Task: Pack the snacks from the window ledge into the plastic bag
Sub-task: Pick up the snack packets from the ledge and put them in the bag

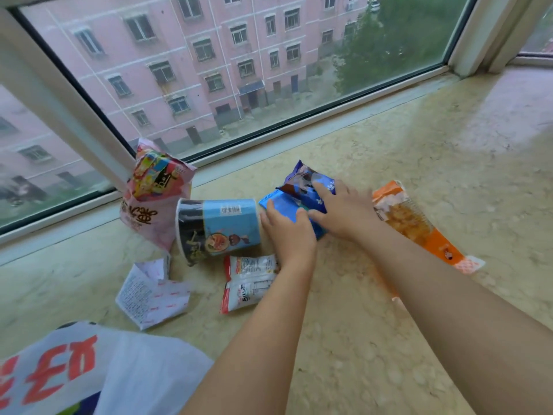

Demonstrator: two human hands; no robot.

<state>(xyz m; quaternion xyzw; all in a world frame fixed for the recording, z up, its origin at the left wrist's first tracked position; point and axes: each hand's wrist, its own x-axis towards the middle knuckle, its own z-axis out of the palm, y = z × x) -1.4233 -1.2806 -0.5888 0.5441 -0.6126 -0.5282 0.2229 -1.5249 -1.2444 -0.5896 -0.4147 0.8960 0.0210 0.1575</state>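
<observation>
Two blue snack packets lie mid-ledge: a flat light-blue one [282,203] and a purple-blue one [308,187] partly on top of it. My left hand [288,232] holds the near end of the light-blue packet between thumb and fingers. My right hand [344,211] rests on the purple-blue packet with its fingers stretched out. The white plastic bag [128,372] with red characters lies crumpled at the bottom left. A blue noodle cup [221,226] lies on its side to the left of my hands.
A pink snack bag [155,193] leans on the window frame. A white-and-red packet [250,280] and a white wrapper [152,295] lie near the cup. An orange cracker packet [416,226] lies right of my right arm. The marble ledge [449,160] meets the window glass behind.
</observation>
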